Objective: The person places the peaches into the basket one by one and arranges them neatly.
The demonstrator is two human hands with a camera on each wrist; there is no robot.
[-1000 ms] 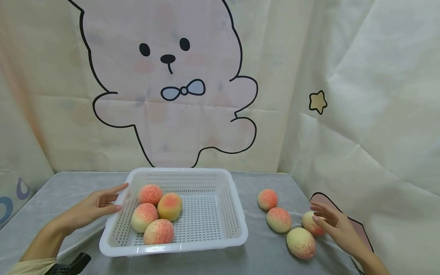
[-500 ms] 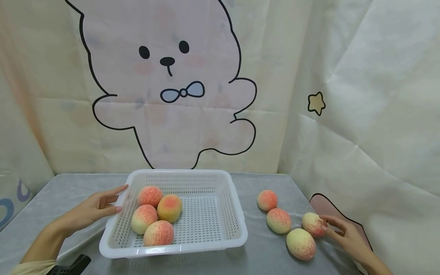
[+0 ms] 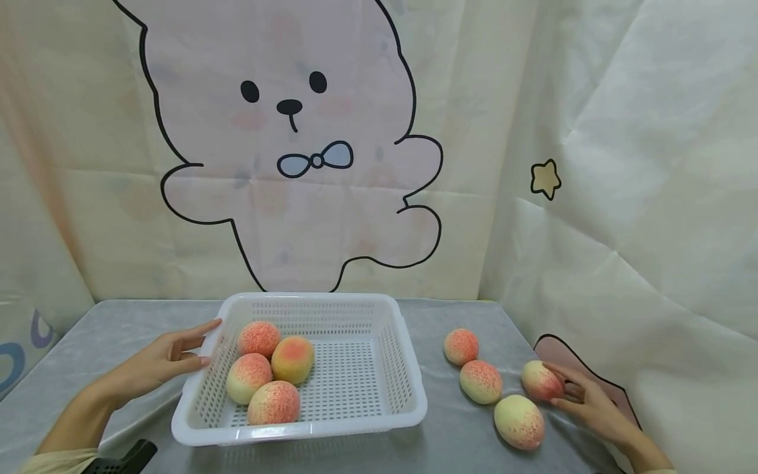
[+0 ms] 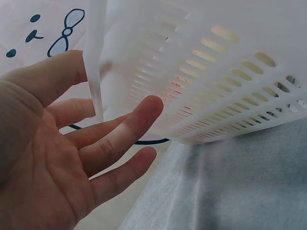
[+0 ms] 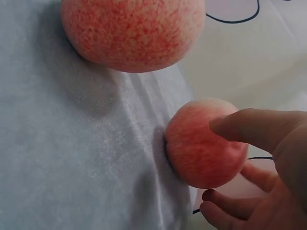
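Observation:
My left hand (image 3: 156, 361) holds the left rim of a white perforated plastic basket (image 3: 355, 429). In the left wrist view the thumb and one finger reach over the rim's lip, while other fingers extend below it. Inside the basket, toward its left side, lie several peaches (image 3: 274, 401), red, yellow and pale. Beyond the loose peaches at the right, my right hand (image 3: 598, 405) pinches a pink-and-cream peach (image 3: 540, 380) between thumb and fingers. The right wrist view shows the thumb (image 5: 240, 127) across that peach (image 5: 201, 153), with the other fingers behind and below it.
Three more peaches lie on the grey cloth-covered table (image 3: 438, 454): a small red one (image 3: 460, 347), a speckled one (image 3: 481, 382) and a large pale one (image 3: 518, 422), close to the gripped peach. Fabric walls with a cartoon bear (image 3: 296, 217) stand behind and at the right.
My right hand has come down from above the rightmost peach and taken hold of its right side, and the peach has turned slightly. The left hand and basket stay in place.

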